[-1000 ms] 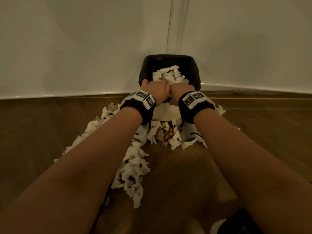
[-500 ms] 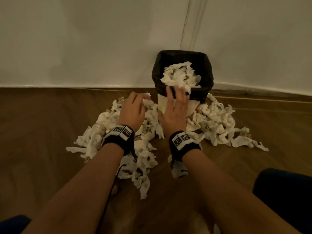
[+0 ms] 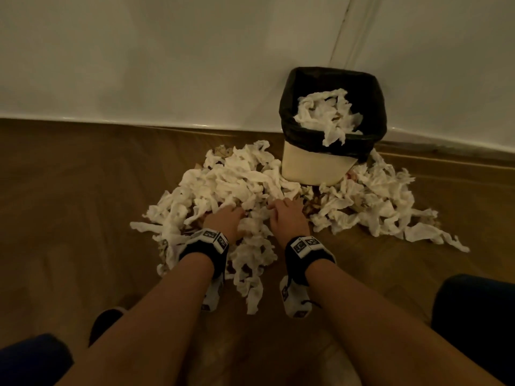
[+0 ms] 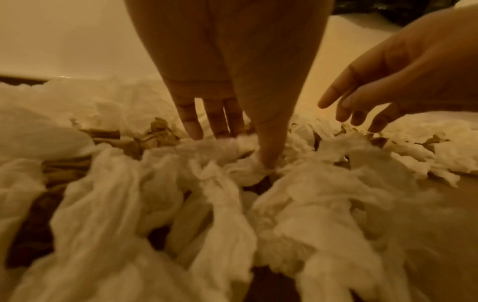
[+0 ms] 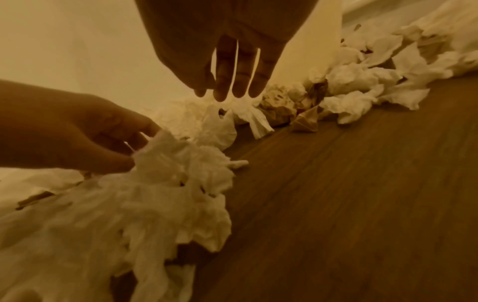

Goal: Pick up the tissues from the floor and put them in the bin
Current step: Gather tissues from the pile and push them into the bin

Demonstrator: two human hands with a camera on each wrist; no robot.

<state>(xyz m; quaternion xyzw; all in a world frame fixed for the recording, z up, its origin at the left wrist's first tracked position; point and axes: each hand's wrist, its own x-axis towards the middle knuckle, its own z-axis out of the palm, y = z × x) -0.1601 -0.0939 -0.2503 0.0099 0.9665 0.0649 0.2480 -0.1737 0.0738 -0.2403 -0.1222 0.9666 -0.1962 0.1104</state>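
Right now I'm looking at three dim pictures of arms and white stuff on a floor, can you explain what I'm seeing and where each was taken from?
No machine here: a person wears three cameras. The head camera looks down at both arms. The left hand and right hand reach into crumpled tissues on the wooden floor, beside a bin with a black liner, already holding tissues. The black wristbands carry the other two cameras, each looking along its own hand. The left fingers press into tissue; the right fingers just touch it. Nothing is lifted yet.
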